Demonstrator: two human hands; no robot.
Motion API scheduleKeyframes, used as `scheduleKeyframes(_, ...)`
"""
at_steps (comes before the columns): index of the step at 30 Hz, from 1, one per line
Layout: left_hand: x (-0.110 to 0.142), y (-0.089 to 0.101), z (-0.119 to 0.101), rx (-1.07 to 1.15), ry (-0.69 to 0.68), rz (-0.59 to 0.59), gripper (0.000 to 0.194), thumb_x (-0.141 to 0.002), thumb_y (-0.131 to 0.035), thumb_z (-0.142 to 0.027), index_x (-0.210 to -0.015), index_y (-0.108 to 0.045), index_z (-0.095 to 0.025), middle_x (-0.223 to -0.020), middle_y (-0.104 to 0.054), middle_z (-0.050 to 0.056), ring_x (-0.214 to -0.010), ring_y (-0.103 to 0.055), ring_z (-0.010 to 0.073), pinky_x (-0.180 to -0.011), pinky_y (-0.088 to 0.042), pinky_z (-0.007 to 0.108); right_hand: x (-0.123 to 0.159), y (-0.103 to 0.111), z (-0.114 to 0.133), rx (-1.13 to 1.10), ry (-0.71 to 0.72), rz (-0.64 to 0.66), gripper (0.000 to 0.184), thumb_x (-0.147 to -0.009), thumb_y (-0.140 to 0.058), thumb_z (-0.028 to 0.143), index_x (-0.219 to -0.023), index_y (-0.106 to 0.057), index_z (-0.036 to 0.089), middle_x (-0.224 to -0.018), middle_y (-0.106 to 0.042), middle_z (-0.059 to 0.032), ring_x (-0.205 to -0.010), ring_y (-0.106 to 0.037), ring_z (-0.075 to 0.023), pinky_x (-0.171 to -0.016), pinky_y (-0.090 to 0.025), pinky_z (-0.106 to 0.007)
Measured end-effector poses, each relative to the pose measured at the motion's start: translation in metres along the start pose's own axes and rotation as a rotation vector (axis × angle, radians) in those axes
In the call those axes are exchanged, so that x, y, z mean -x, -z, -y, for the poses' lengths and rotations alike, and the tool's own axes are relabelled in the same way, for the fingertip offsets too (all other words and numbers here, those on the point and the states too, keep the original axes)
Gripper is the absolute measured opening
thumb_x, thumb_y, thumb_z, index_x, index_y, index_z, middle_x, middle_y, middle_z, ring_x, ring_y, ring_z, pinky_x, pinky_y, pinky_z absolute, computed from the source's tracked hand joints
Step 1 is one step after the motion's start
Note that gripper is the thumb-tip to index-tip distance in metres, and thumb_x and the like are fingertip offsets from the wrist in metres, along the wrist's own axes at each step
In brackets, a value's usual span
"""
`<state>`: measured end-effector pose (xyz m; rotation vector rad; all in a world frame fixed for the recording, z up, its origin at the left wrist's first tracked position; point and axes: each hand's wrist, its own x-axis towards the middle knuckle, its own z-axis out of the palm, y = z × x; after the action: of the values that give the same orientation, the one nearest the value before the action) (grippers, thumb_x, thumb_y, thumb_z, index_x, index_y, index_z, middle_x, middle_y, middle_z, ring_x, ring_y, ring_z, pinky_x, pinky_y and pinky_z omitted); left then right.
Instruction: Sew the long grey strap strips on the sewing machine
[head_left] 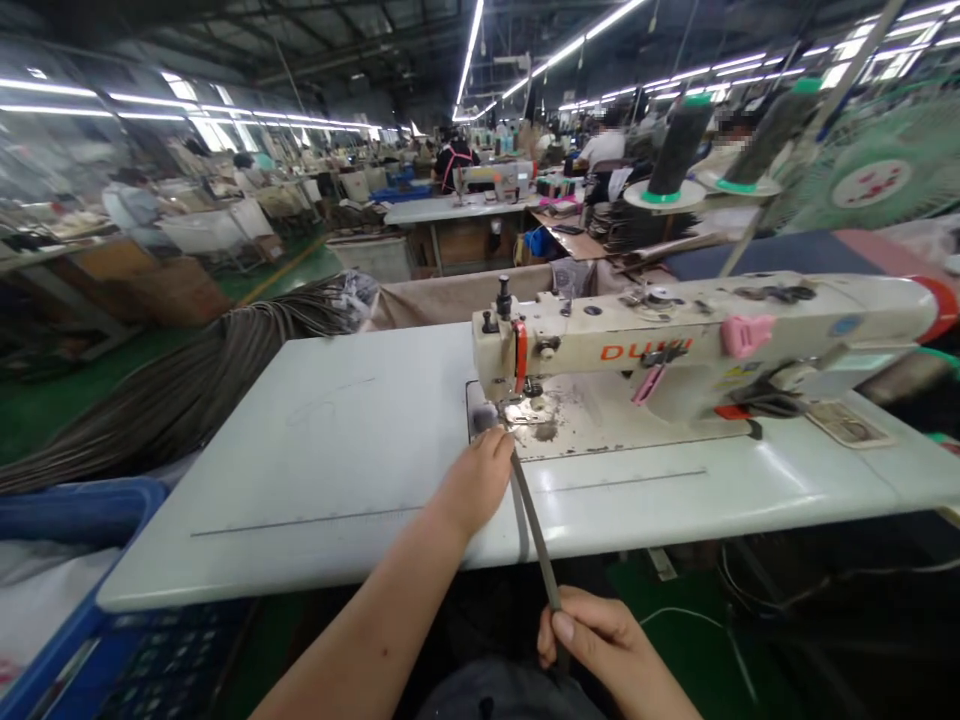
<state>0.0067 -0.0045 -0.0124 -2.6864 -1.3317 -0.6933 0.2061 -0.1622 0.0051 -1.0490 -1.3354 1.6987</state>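
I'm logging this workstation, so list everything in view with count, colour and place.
Strip: one, grey-brown, running from the near machine to the right hand
Near sewing machine: one, off-white, on the table's right
Table: one, pale, centre
Thread cones: two, dark grey with green ends, upper right
Fan: one, green, far upper right
Strip bundle: one, grey-brown, left
Crates: at least one, blue, lower left
Far sewing machine: one, pale, behind
People: several, background
Ceiling lights: many, white, overhead
Other background clutter: too blurred to count
Left hand: one, bare, beside the needle area
Right hand: one, bare, holding the strip, lower centre
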Motion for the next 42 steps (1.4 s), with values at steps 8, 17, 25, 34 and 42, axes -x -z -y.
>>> scheduleKeyframes(8,-0.005,0.003,-0.002,0.024,0.013,0.002,0.031,-0.098,-0.047,-0.011,-0.128,-0.054,-0.016,-0.133,-0.062,0.015,-0.134,-0.059,0.0276,-0.118,-0.048,0.046,0.004,0.001,-0.003,0.070,0.004,0.005,0.049,-0.097,-0.061,0.060,-0.073,-0.079,0.021,-0.073,-0.066,-0.0063,-0.072,-0.061,-0.0217,-0.075,-0.049,-0.034)
scheduleKeyframes(17,0.000,0.005,-0.004,-0.058,-0.018,0.002,0.026,-0.099,-0.048,-0.011,-0.122,-0.059,-0.017,-0.130,-0.065,0.014,-0.123,-0.065,0.0254,-0.112,-0.052,0.042,0.001,0.005,-0.001,0.043,0.129,0.168,0.047,-0.097,-0.062,0.060,-0.077,-0.082,0.022,-0.081,-0.067,-0.0083,-0.081,-0.065,-0.0236,-0.076,-0.051,-0.035)
scheduleKeyframes(25,-0.001,0.009,-0.006,-0.028,0.005,0.015,0.024,-0.098,-0.050,-0.011,-0.119,-0.059,-0.018,-0.126,-0.065,0.012,-0.119,-0.066,0.0249,-0.108,-0.055,0.041,0.000,0.000,-0.001,0.119,0.081,-0.104,0.034,-0.093,-0.070,0.057,-0.100,-0.081,0.025,-0.095,-0.072,-0.0094,-0.090,-0.068,-0.0260,-0.084,-0.055,-0.038)
scheduleKeyframes(34,0.000,0.007,-0.005,-0.013,0.006,0.004,0.030,-0.097,-0.049,-0.010,-0.125,-0.058,-0.018,-0.127,-0.066,0.013,-0.124,-0.065,0.0252,-0.111,-0.053,0.042,0.000,-0.002,-0.009,0.048,0.039,0.022,0.043,-0.097,-0.063,0.058,-0.083,-0.077,0.019,-0.074,-0.070,-0.0056,-0.072,-0.065,-0.0202,-0.071,-0.050,-0.031)
scheduleKeyframes(42,-0.001,0.010,-0.006,-0.037,0.006,0.018,0.026,-0.098,-0.050,-0.010,-0.121,-0.060,-0.015,-0.127,-0.066,0.014,-0.120,-0.066,0.0252,-0.110,-0.054,0.040,0.005,-0.002,-0.003,0.056,0.050,0.017,0.043,-0.100,-0.062,0.054,-0.081,-0.077,0.018,-0.077,-0.069,-0.0061,-0.075,-0.064,-0.0207,-0.072,-0.047,-0.032)
